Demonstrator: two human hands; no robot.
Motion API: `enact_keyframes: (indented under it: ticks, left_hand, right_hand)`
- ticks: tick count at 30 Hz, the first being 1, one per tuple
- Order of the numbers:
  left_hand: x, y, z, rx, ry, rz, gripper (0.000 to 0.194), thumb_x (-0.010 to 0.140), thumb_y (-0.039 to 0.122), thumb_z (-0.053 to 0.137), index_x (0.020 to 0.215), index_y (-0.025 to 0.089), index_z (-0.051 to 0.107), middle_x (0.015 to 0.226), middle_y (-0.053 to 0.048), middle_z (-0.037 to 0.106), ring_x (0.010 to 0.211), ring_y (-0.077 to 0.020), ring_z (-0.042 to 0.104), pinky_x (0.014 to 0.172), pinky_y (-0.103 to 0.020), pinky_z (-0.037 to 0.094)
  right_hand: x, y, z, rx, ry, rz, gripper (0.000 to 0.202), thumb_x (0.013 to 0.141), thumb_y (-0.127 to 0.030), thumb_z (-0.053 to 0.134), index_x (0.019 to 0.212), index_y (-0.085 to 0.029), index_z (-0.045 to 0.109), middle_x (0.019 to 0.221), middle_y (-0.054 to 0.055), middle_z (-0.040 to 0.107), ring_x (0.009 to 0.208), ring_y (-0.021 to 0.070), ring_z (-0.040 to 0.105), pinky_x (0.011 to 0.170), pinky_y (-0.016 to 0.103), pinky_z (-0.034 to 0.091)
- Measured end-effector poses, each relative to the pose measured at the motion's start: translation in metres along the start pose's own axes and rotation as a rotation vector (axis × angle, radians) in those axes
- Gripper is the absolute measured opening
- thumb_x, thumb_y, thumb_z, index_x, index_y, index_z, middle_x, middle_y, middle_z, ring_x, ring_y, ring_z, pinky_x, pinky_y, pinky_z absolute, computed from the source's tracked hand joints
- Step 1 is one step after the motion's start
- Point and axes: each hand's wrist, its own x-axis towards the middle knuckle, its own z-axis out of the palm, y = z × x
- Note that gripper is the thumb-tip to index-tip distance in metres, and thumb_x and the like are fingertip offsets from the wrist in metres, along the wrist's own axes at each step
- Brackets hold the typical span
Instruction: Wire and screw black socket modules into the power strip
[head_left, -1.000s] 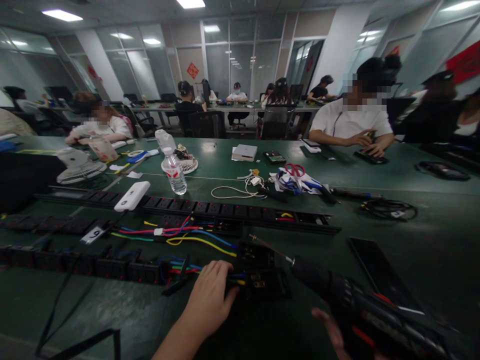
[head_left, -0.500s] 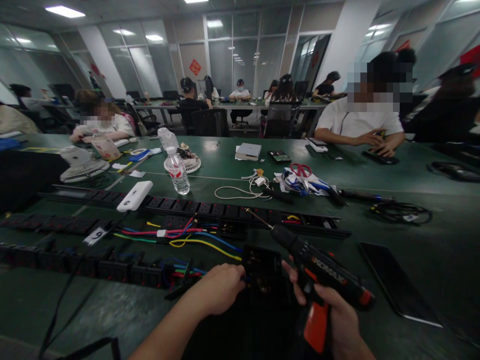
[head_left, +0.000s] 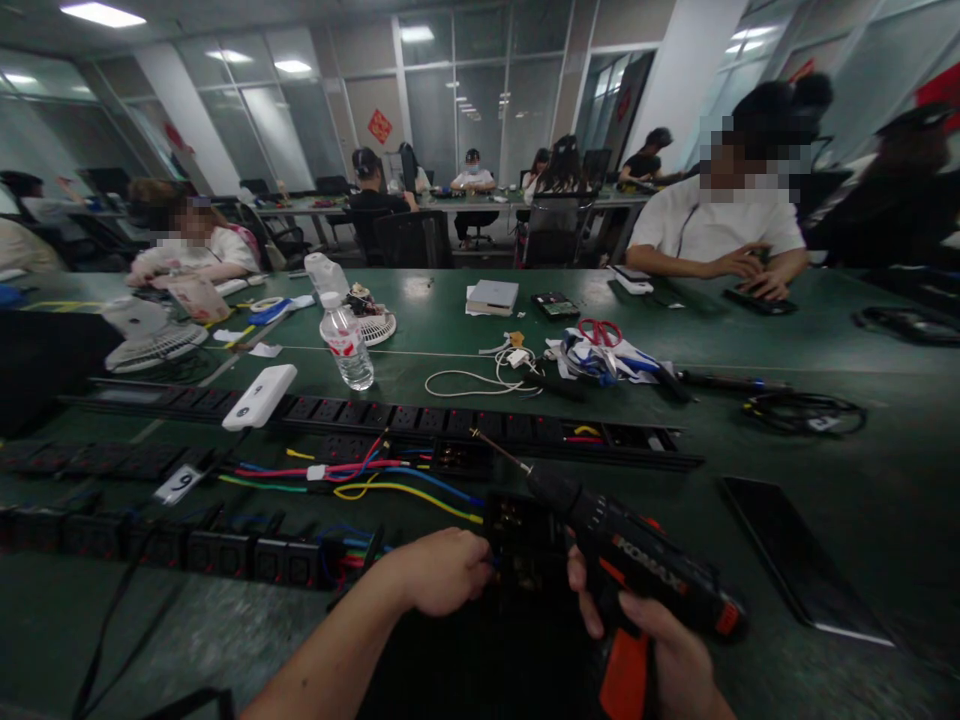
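My right hand (head_left: 660,640) is wrapped round the handle of a black and orange cordless drill (head_left: 637,550). Its long thin bit (head_left: 501,452) points up and to the left, with a small brass-coloured piece at the tip. My left hand (head_left: 450,572) is closed, its fingertips against the left side of an open black socket housing (head_left: 525,520). What those fingers pinch is hidden. Metal contacts show inside the housing, and yellow and blue wires (head_left: 420,488) run into it from the left. Behind the bit lies a long black socket strip (head_left: 405,414).
More socket modules (head_left: 217,550) lie at left. Behind are a white power bank (head_left: 260,397), a water bottle (head_left: 346,345), a white cable (head_left: 465,385) and red-handled scissors (head_left: 600,333). A dark tablet (head_left: 795,560) lies at right. A co-worker (head_left: 712,230) sits across the table.
The drill has shifted slightly left, its bit tip a little lower. My left hand stays at the housing. The whole view has moved slightly.
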Motion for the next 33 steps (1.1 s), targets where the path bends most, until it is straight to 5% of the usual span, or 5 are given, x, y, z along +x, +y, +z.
enact_keyframes:
  ticks: [9,12,17,28,33]
  left_hand:
    - [-0.013,0.000,0.004,-0.196,0.017,0.004,0.030,0.086,0.025,0.052,0.114,0.020,0.058,0.111,-0.010,0.069,0.098,-0.0259,0.066,0.084,-0.035,0.049]
    - [-0.010,-0.002,0.005,-0.167,0.057,0.000,0.021,0.086,0.023,0.050,0.103,0.019,0.061,0.102,-0.008,0.070,0.092,-0.0236,0.066,0.079,-0.032,0.049]
    - [0.002,-0.005,0.004,-0.323,-0.059,0.038,0.017,0.082,0.014,0.046,0.087,0.018,0.062,0.071,0.000,0.065,0.065,-0.0145,0.061,0.059,-0.023,0.043]
    - [0.021,-0.019,0.012,-0.538,-0.244,-0.004,0.020,0.067,0.009,0.047,0.079,0.015,0.061,0.062,0.003,0.058,0.055,-0.0112,0.052,0.051,-0.021,0.038]
    - [0.014,-0.013,0.009,-0.567,-0.191,-0.009,0.038,0.067,0.007,0.047,0.101,0.017,0.061,0.065,0.005,0.059,0.056,-0.0115,0.053,0.051,-0.021,0.037]
  right_hand:
    - [-0.002,0.004,-0.005,-0.007,-0.029,-0.011,0.040,0.086,-0.040,0.055,0.117,-0.017,0.064,0.090,0.008,0.067,0.056,0.0148,0.053,0.054,0.029,0.042]
    - [-0.002,0.004,-0.005,-0.008,-0.045,-0.009,0.038,0.086,-0.041,0.057,0.117,-0.020,0.064,0.091,0.008,0.068,0.056,0.0148,0.054,0.054,0.029,0.043]
    - [-0.003,0.001,-0.005,-0.011,-0.077,0.001,0.039,0.086,-0.044,0.059,0.115,-0.019,0.066,0.090,0.008,0.068,0.057,0.0162,0.055,0.052,0.029,0.044]
    - [-0.004,0.008,-0.011,0.022,-0.084,-0.002,0.040,0.086,-0.042,0.061,0.120,-0.023,0.065,0.090,0.007,0.068,0.057,0.0154,0.056,0.051,0.027,0.043]
    - [-0.009,0.007,-0.011,0.043,-0.081,0.014,0.041,0.084,-0.045,0.064,0.118,-0.023,0.066,0.089,0.007,0.068,0.055,0.0144,0.055,0.050,0.026,0.042]
